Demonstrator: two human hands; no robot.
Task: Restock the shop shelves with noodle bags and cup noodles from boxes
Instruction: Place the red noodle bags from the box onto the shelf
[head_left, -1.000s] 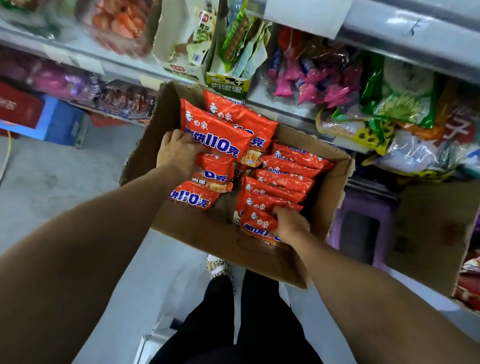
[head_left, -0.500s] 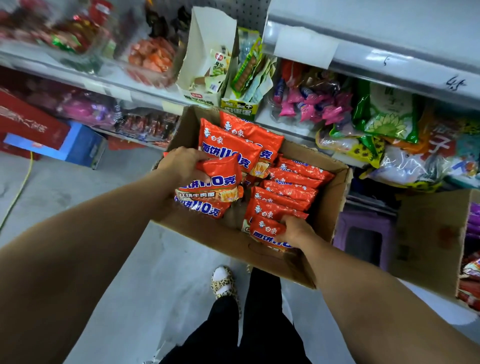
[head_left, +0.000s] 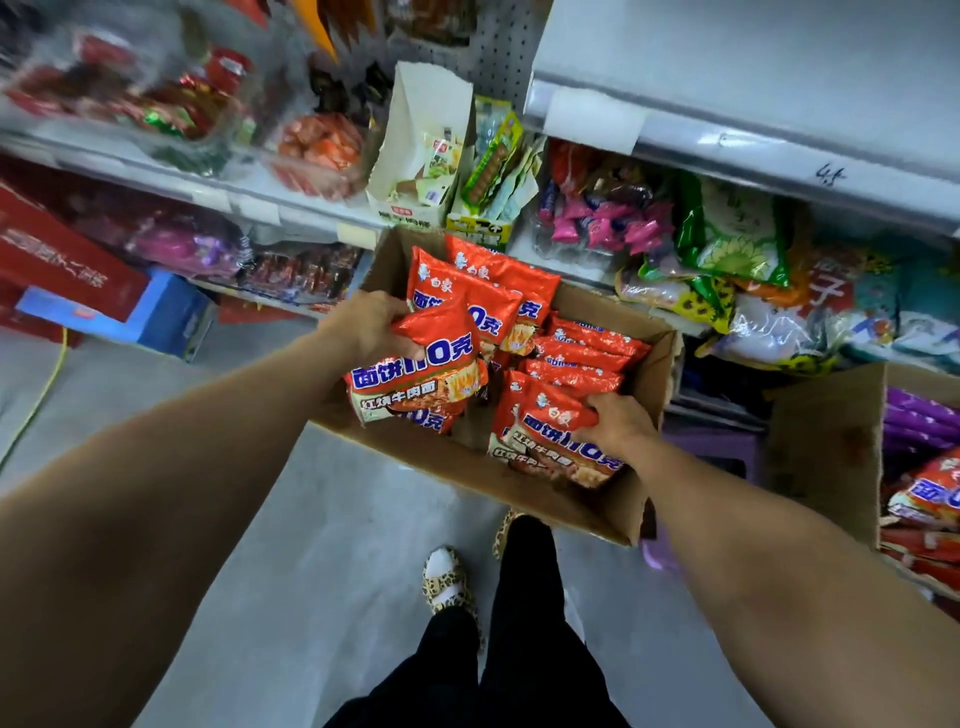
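An open cardboard box holds several red noodle bags with blue print. My left hand grips a noodle bag at its top edge and holds it lifted over the box's left side, with another bag just beneath it. My right hand is closed on a second noodle bag at the box's near right corner, tilted up out of the row. More bags stand in a row behind it, and two lean at the far end.
Shelves with snack packets run behind the box. A grey shelf top juts out upper right. Another carton with noodle bags stands at right, by a purple stool. Red and blue boxes sit on the floor at left.
Both hands have pulled their bags up out of the box; the left bag has risen and turned face up, the right bag is tilted free of its row. The view has tilted upward.
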